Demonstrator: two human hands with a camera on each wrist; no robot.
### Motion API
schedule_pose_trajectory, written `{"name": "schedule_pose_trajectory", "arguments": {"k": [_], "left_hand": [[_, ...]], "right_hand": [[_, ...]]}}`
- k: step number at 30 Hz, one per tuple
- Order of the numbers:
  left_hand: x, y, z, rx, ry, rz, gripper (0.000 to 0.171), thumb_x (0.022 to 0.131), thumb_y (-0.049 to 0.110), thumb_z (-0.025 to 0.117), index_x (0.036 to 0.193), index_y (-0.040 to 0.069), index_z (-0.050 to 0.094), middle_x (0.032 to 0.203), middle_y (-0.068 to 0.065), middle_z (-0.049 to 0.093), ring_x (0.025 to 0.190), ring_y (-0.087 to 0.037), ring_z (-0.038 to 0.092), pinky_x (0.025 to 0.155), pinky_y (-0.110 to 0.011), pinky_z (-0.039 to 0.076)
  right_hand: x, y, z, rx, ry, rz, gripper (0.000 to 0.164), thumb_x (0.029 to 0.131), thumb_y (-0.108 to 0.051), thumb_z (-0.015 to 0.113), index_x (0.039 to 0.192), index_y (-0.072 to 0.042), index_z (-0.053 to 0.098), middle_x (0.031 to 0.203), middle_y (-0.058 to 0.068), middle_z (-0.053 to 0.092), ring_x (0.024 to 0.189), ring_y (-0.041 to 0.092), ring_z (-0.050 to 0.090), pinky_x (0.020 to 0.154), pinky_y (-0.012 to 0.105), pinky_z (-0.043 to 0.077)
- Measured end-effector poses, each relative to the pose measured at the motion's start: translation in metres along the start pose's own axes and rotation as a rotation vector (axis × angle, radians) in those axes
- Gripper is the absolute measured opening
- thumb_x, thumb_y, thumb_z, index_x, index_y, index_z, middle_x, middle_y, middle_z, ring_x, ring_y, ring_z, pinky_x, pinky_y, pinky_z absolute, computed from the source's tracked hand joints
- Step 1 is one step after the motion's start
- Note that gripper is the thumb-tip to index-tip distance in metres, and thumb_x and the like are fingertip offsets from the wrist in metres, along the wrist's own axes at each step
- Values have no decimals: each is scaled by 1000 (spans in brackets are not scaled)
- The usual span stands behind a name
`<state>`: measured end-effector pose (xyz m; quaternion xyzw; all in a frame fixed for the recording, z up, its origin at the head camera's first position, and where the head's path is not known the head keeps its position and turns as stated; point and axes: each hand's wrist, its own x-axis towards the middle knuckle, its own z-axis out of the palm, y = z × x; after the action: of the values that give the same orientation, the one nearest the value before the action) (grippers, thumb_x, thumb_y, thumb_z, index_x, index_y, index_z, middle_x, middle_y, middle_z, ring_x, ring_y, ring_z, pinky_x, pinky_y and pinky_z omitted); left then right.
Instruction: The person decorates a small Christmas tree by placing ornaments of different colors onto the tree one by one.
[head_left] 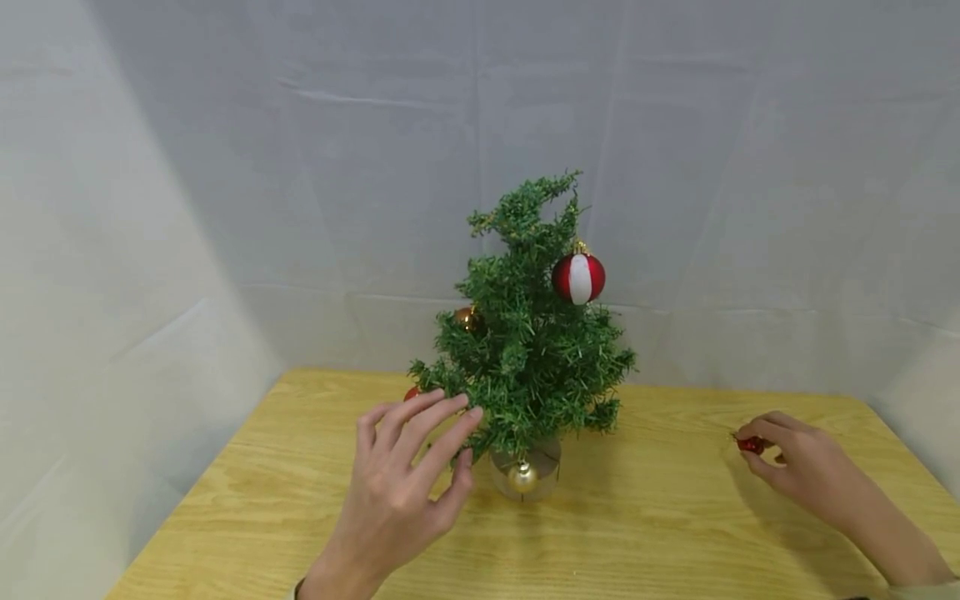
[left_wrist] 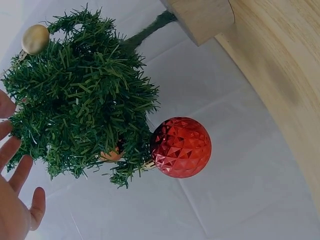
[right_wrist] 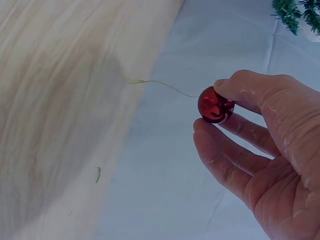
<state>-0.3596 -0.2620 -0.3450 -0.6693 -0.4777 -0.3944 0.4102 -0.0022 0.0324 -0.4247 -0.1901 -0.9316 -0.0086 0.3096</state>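
Note:
A small green Christmas tree stands mid-table. My left hand is at its lower left branches, fingers spread and slightly bent, holding nothing. At the right side of the table my right hand pinches a small shiny red bauble between thumb and fingers; a thin gold thread trails from it. On the tree hang a red and white striped bauble, a copper bauble, a gold bauble low in front, and a faceted red bauble on the left, mostly hidden behind the left hand in the head view.
The tree's round base rests on the wooden table. Behind rises a pale cloth backdrop. A tiny green sprig lies on the tabletop near the right hand.

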Motion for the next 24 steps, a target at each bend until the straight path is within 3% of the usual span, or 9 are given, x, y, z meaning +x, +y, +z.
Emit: {"name": "schedule_pose_trajectory", "arguments": {"k": [3, 7, 8, 9, 12, 14, 15, 19, 24], "left_hand": [[0, 0, 0, 2, 4, 2, 31, 101, 20, 52, 118, 8, 75, 117, -10, 73, 108, -33, 65, 85, -52, 41], [0, 0, 0, 1, 6, 0, 31, 101, 20, 52, 118, 8, 75, 117, -10, 73, 108, -33, 65, 85, -52, 41], [0, 0, 0, 0, 6, -1, 31, 101, 20, 52, 118, 8, 75, 117, -10, 73, 108, -33, 65, 85, -52, 41], [0, 0, 0, 0, 5, -2, 31, 101, 20, 52, 118, 8, 75, 117, -10, 73, 108, -33, 65, 85, -52, 41], [-1, 0, 0, -4, 2, -5, 31, 101, 20, 52, 118, 8, 75, 117, -10, 73, 108, -33, 65, 85, -52, 41], [-1, 0, 0, -3, 2, -5, 31, 101, 20, 52, 118, 8, 75, 117, -10, 73, 108, -34, 65, 85, -52, 41], [-1, 0, 0, -2, 2, -5, 31, 101, 20, 52, 118, 8, 75, 117, -11, 73, 108, -34, 65, 85, -52, 41], [-1, 0, 0, 2, 4, -6, 31, 101, 20, 52, 118, 8, 75, 117, -10, 73, 108, -34, 65, 86, -53, 41], [0, 0, 1, 2, 13, 3, 31, 100, 20, 52, 118, 8, 75, 116, -11, 73, 108, -33, 66, 85, -52, 42]], "right_hand": [[1, -2, -1, 18, 32, -30, 42, 61, 10, 88, 92, -13, 72, 90, -3, 69, 72, -4, 62, 59, 11, 48], [2, -7, -5, 49, 71, -68, 26, 76, -1, 86, 93, -15, 72, 91, -3, 69, 74, -6, 61, 60, 8, 45], [3, -8, -5, 55, 83, -78, 14, 85, -11, 82, 93, -16, 72, 92, -2, 69, 74, -6, 61, 59, 8, 45], [4, -10, -7, 61, 89, -83, 10, 88, -14, 81, 93, -16, 72, 92, -2, 70, 74, -6, 61, 59, 9, 45], [6, -15, -10, 66, 101, -86, 12, 87, -13, 81, 94, -16, 72, 94, -1, 71, 74, -5, 61, 59, 8, 45], [8, -19, -12, 69, 104, -84, 9, 94, -25, 74, 95, -16, 73, 95, 0, 71, 73, -4, 62, 60, 8, 46], [9, -21, -14, 68, 103, -80, 8, 93, -24, 76, 96, -16, 73, 96, 0, 71, 74, -4, 62, 60, 7, 46], [13, -28, -17, 74, 124, -89, 39, 101, -50, 51, 96, -17, 73, 96, -1, 71, 73, -2, 63, 61, 5, 46], [16, -35, -20, 85, 152, -115, 55, 101, -59, 36, 94, -18, 73, 96, -1, 71, 72, 1, 64, 61, 5, 46]]}}
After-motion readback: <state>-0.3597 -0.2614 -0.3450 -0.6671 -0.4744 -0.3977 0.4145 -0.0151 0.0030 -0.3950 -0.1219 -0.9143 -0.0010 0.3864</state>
